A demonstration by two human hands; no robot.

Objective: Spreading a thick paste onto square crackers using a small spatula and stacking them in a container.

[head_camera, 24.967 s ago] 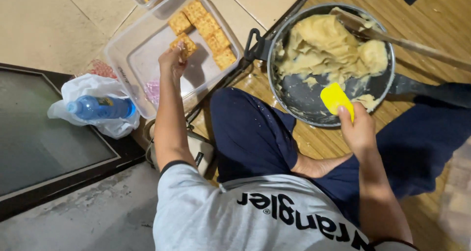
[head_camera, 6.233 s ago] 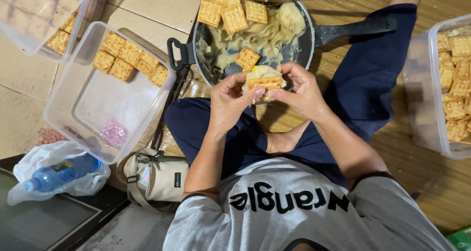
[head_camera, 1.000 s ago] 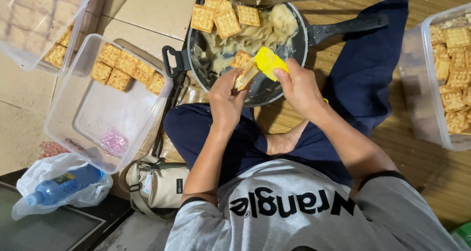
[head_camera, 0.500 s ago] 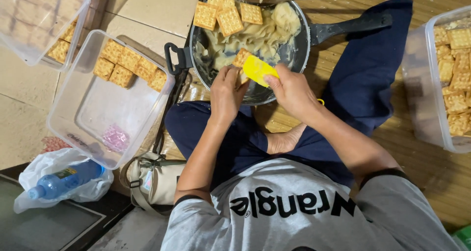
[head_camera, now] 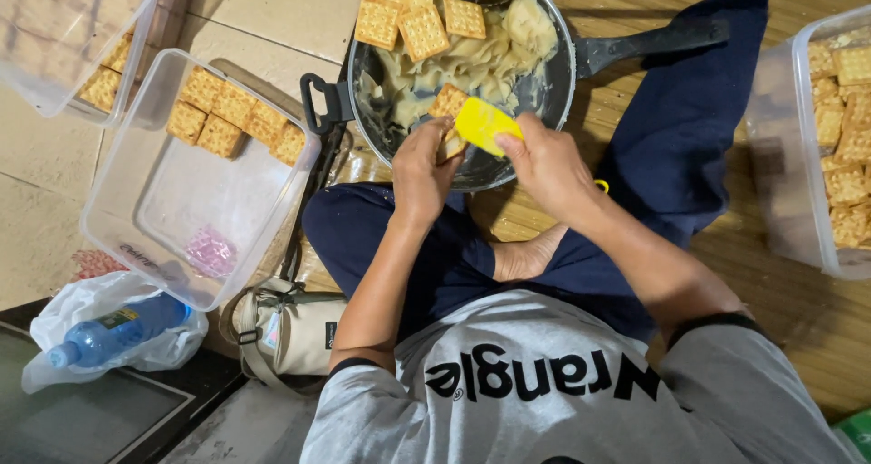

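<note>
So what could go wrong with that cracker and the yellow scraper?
The left hand pinches one cracker by its edge while the right hand presses the yellow scraper against it, so the thin cracker might snap. They work above the pan's near rim, so filling could drip onto the blue trousers. The pan's long handle lies beside the right leg, and a bump could possibly tip it.
</note>
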